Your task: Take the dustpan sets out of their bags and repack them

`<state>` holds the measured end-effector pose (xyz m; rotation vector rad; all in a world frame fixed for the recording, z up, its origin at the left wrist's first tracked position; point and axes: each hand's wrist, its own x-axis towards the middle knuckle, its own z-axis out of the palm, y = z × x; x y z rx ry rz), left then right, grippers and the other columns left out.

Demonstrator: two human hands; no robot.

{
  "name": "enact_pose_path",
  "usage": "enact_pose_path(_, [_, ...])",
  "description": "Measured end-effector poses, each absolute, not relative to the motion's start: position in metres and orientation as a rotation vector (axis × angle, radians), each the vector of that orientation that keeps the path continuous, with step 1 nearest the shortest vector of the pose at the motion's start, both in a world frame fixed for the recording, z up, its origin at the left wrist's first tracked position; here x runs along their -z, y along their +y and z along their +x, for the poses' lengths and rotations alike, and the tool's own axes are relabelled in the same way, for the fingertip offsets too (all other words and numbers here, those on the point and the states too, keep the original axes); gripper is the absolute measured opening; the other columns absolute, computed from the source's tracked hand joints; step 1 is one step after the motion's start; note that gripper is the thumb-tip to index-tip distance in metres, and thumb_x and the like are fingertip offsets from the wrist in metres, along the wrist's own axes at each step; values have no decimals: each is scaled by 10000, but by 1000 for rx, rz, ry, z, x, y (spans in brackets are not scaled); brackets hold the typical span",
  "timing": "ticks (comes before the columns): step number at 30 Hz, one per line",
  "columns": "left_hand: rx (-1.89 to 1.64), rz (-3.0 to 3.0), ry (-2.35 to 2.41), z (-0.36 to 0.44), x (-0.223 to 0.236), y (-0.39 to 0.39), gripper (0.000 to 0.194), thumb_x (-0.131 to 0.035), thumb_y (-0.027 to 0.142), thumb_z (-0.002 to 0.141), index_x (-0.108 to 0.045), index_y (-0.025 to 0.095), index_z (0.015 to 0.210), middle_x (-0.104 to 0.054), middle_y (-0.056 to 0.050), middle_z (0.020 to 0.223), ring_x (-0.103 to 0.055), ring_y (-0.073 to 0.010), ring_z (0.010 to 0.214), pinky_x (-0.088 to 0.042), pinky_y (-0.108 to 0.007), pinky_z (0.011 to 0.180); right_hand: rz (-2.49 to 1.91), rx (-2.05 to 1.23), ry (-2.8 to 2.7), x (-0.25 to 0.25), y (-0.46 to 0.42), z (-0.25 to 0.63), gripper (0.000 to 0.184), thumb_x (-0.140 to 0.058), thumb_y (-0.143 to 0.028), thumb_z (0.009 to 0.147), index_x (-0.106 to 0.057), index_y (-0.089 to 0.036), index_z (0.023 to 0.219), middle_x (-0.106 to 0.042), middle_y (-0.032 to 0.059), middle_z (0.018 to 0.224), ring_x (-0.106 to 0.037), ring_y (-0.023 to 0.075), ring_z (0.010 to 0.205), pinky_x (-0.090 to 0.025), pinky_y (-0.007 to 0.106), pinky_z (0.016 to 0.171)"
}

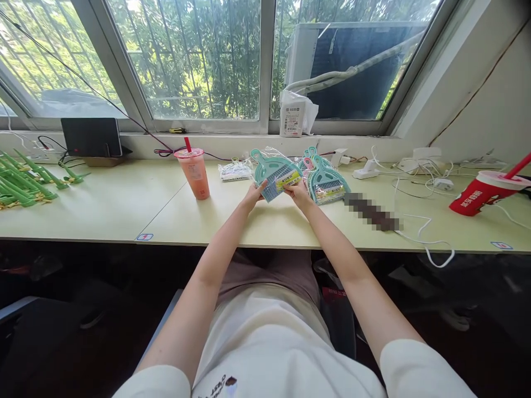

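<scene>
Both my hands hold a teal mini dustpan-and-brush set sealed in clear plastic, just above the pale yellow desk. My left hand pinches its lower left edge. My right hand grips its lower right corner near the yellow label. To the right lies a pile of similar wrapped sets, teal and pink. A small flat packet rests on the desk to the left of the held set.
A pink drink cup with a red straw stands left of my hands. Green clips lie at the far left, a tipped red cup at the far right. White cables and chargers sprawl on the right. A black device and a white packet sit by the window.
</scene>
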<state>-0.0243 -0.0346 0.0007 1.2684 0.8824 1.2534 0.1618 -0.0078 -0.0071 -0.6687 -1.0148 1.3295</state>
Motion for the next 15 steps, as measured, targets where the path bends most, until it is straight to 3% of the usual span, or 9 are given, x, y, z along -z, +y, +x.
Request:
enact_pose_path(4, [-1273,1289,922,-24,-4,-39,754,-627,701,736,-491,218,1299,-628,-157,1248,-658,-289,1035,-561,-414,779,-706,-1337,-1086,7,-8,163,318,-696,-49,647,-628,-182,928,-726,19,880,-691,186,874,-620,338,798])
enact_pose_path(6, [-1274,1286,986,-23,-5,-41,792,-667,676,717,-444,220,1325,-601,-178,1275,-656,-287,1027,-569,-415,748,-729,-1325,-1097,8,-9,163,282,-663,-44,661,-619,-180,904,-717,10,850,-686,169,828,-624,323,776])
enact_pose_path(10, [-1297,1315,1042,-21,-5,-44,813,-812,458,655,-398,212,1311,-583,-178,1290,-648,-266,1006,-574,-395,738,-779,-1327,-1006,7,-10,160,231,-646,-41,696,-579,-186,862,-701,-3,804,-680,145,775,-625,291,740])
enact_pose_path(15, [-1365,1363,1006,-16,-1,-43,767,-804,282,653,-384,232,1293,-606,-124,1248,-634,-272,1043,-561,-419,793,-766,-1358,-836,4,-10,161,132,-634,-126,799,-567,-189,894,-700,0,802,-681,131,746,-617,260,698])
